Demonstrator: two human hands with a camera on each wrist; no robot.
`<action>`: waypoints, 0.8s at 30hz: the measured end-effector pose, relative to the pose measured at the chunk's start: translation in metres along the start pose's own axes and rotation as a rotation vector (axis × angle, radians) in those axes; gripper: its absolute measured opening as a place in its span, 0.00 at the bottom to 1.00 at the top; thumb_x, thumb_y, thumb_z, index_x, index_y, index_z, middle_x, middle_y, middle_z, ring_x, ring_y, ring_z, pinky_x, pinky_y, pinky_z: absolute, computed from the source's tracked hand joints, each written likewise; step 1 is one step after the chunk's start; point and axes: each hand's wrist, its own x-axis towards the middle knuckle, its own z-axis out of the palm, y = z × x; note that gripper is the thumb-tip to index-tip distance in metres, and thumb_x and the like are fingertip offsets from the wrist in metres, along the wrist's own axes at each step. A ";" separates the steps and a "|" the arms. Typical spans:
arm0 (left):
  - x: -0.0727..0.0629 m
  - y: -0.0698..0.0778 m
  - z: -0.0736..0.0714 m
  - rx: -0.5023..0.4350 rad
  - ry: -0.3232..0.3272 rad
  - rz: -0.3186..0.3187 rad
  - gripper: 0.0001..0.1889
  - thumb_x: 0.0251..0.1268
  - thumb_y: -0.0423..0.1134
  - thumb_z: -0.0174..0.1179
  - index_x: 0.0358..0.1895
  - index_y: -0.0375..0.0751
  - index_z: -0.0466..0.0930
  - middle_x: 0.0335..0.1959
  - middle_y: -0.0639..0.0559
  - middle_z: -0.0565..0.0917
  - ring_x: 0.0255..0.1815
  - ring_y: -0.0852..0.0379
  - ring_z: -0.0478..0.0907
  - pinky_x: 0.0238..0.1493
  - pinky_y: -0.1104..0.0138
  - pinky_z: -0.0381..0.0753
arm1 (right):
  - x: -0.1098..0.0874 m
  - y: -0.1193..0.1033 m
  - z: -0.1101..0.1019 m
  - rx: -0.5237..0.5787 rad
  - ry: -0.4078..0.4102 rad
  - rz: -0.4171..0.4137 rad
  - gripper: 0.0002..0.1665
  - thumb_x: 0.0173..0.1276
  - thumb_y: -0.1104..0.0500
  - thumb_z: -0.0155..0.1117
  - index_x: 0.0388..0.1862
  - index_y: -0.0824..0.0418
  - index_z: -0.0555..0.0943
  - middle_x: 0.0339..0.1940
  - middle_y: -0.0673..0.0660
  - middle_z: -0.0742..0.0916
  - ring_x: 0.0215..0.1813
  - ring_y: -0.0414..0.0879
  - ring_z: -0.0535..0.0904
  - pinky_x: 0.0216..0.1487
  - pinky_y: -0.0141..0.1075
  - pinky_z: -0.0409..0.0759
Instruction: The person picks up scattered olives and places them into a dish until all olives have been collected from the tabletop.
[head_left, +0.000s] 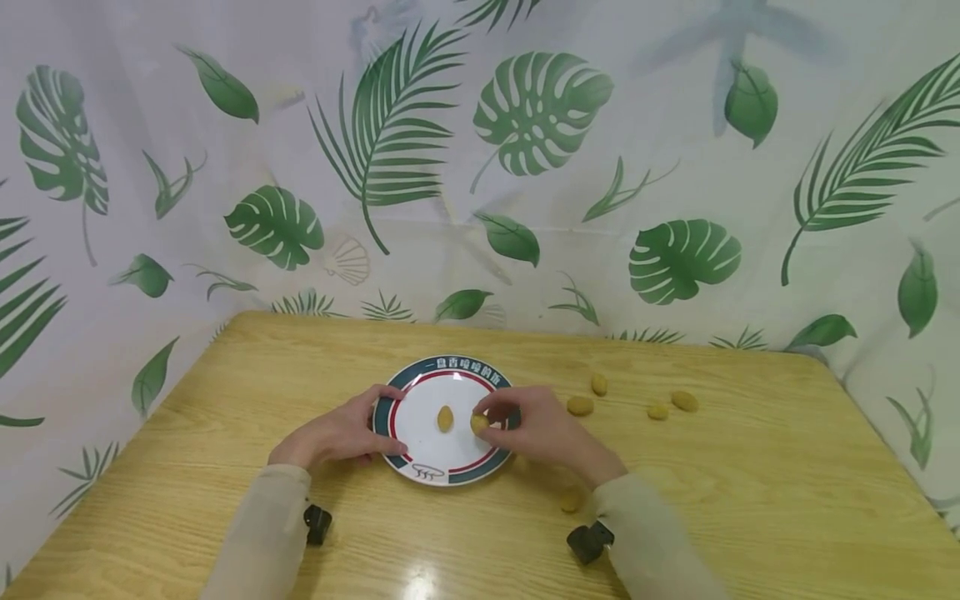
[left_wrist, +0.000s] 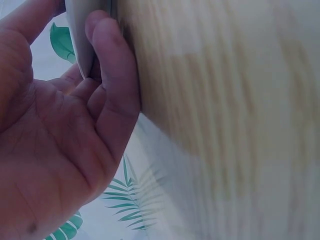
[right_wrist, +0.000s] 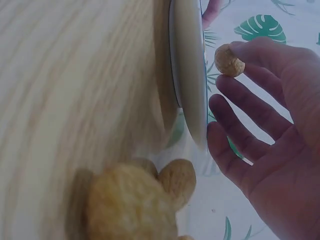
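A white plate [head_left: 427, 446] with a dark teal rim, a red ring and white lettering lies on the table. My left hand [head_left: 341, 429] grips its left edge; the left wrist view shows fingers curled under the plate [left_wrist: 80, 35]. One small tan nut [head_left: 446, 418] lies near the plate's middle. Over the plate's right side, my right hand [head_left: 536, 425] pinches a second nut [right_wrist: 229, 61], wrinkled and rounded, between thumb and index finger. The other fingers of that hand spread beside the plate's rim in the right wrist view.
Several more nuts lie right of the plate, among them an oval nut [head_left: 580, 406] and a farther nut [head_left: 684, 401]. Another nut [head_left: 571, 500] sits by the right wrist. A leaf-print curtain [head_left: 450, 267] hangs behind the wooden table [head_left: 750, 500].
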 end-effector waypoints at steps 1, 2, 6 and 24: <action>0.000 0.000 0.000 0.006 0.002 0.003 0.44 0.58 0.47 0.75 0.76 0.54 0.61 0.55 0.43 0.77 0.39 0.52 0.77 0.40 0.66 0.78 | 0.000 0.000 0.002 -0.003 0.001 0.001 0.12 0.66 0.55 0.74 0.48 0.49 0.87 0.39 0.45 0.87 0.43 0.43 0.80 0.42 0.30 0.79; 0.001 -0.001 0.000 0.011 0.005 0.006 0.44 0.58 0.47 0.75 0.76 0.54 0.61 0.55 0.43 0.77 0.39 0.52 0.77 0.41 0.66 0.78 | 0.001 0.000 0.003 -0.006 0.001 0.003 0.12 0.66 0.55 0.74 0.48 0.49 0.87 0.38 0.45 0.87 0.42 0.43 0.79 0.42 0.30 0.79; 0.001 -0.003 0.002 0.026 0.014 0.007 0.44 0.58 0.47 0.75 0.76 0.55 0.61 0.57 0.42 0.76 0.41 0.51 0.77 0.41 0.65 0.79 | 0.002 -0.001 0.009 -0.016 0.003 0.004 0.12 0.66 0.55 0.74 0.48 0.49 0.87 0.38 0.45 0.86 0.43 0.44 0.79 0.43 0.31 0.79; 0.001 -0.016 0.012 0.023 0.039 0.051 0.44 0.58 0.47 0.76 0.75 0.54 0.61 0.54 0.43 0.77 0.38 0.52 0.77 0.40 0.66 0.78 | 0.003 -0.002 0.035 -0.064 -0.027 -0.023 0.10 0.65 0.57 0.72 0.46 0.49 0.87 0.38 0.43 0.87 0.43 0.40 0.79 0.48 0.33 0.79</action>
